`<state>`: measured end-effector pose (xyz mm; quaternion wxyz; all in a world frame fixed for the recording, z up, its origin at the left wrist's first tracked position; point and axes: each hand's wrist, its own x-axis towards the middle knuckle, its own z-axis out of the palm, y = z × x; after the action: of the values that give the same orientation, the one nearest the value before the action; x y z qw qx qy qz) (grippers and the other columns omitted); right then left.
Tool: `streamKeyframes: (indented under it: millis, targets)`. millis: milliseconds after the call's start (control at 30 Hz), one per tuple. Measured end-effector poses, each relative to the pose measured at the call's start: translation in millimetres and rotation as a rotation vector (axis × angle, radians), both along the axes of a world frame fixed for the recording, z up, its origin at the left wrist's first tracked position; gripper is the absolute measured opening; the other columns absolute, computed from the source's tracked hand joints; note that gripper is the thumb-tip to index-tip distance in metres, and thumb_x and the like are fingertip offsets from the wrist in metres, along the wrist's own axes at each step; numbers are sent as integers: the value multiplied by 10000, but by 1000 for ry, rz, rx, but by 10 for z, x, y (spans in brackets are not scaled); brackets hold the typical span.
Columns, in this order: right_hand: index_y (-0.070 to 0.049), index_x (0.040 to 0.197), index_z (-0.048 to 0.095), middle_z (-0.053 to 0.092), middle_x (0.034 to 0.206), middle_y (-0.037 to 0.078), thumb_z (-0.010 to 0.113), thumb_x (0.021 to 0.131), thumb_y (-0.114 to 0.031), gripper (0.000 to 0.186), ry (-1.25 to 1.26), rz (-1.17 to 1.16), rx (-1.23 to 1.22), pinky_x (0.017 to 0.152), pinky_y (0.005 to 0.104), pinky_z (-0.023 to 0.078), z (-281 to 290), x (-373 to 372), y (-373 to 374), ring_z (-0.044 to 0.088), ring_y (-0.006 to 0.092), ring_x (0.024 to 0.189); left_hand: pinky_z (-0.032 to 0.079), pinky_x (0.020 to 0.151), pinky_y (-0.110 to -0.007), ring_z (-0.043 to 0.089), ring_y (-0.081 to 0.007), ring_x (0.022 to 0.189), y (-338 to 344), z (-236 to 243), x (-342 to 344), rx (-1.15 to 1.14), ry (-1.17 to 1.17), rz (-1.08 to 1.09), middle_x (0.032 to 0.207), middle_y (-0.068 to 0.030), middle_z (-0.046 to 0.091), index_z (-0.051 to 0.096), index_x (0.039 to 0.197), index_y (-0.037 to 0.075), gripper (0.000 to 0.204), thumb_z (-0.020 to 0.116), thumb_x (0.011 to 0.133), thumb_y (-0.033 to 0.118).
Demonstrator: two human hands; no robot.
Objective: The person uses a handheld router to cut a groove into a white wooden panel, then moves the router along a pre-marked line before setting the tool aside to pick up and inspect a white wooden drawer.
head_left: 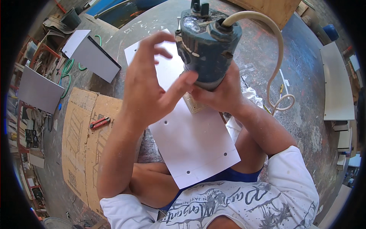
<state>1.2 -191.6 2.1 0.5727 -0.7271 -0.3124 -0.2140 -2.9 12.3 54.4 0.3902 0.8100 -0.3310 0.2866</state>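
Note:
A dark blue-green trim router [207,49] stands upright over a white panel [194,141], its top toward me. My right hand [225,93] is wrapped round the router's lower body. Beside it, my left hand [146,86] is raised with fingers curved and spread, the thumb close to the router's lower side; I cannot tell whether it touches. A yellowish base plate [196,106] shows under the router, against the panel. The panel slants across my lap and has several dark holes or screw heads near its edges. A pale cord [280,49] loops from the router's top down to the right.
Flattened cardboard [82,122] lies at left with a red-handled hand tool [100,123] on it. White panels [91,57] stand beyond, near a green hose [66,70]. Another white panel [337,82] is at far right. A yellow-handled tool [281,89] lies near the cord.

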Motion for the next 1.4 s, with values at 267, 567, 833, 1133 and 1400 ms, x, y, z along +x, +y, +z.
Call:
streamKeyframes:
  millis: [267, 567, 833, 1133, 1400]
  targets:
    - [-4, 1336, 518, 719, 1125, 128, 916, 723, -229, 765, 27, -18, -44, 859, 344, 588, -52, 9, -59, 733, 217, 984, 462, 1049, -473, 598, -366, 1224, 72, -447, -293, 412, 147, 69, 1288, -195, 644, 619, 1296, -11, 819, 922, 681, 437]
    - [30, 1251, 634, 747, 1096, 130, 820, 859, -114, 457, -68, 47, -38, 893, 335, 601, -134, 32, -87, 732, 189, 1001, 455, 1047, -486, 603, -372, 1168, 23, -435, -293, 355, 270, 49, 1272, -164, 651, 685, 1197, 3, 694, 925, 661, 372]
    - [40, 1252, 623, 746, 1090, 146, 830, 857, -156, 487, -54, 50, -46, 896, 339, 605, -123, 62, -131, 736, 206, 992, 453, 1027, -474, 608, -368, 1130, 27, -471, -259, 335, 257, 47, 1239, -137, 655, 689, 1195, 15, 676, 918, 671, 376]
    - [9, 1177, 666, 730, 1036, 77, 843, 825, -143, 422, 82, 48, 40, 801, 298, 572, -180, 20, -62, 699, 149, 910, 456, 1028, -485, 606, -381, 1164, 14, -531, -257, 327, 214, 74, 1263, -146, 640, 693, 1210, 21, 696, 922, 667, 392]
    - [12, 1144, 673, 730, 987, 68, 825, 833, -114, 369, 4, 31, -27, 752, 282, 565, -175, 103, -107, 696, 138, 858, 459, 1028, -486, 606, -381, 1165, -13, -541, -249, 328, 221, 91, 1269, -145, 636, 698, 1212, 28, 696, 921, 679, 414]
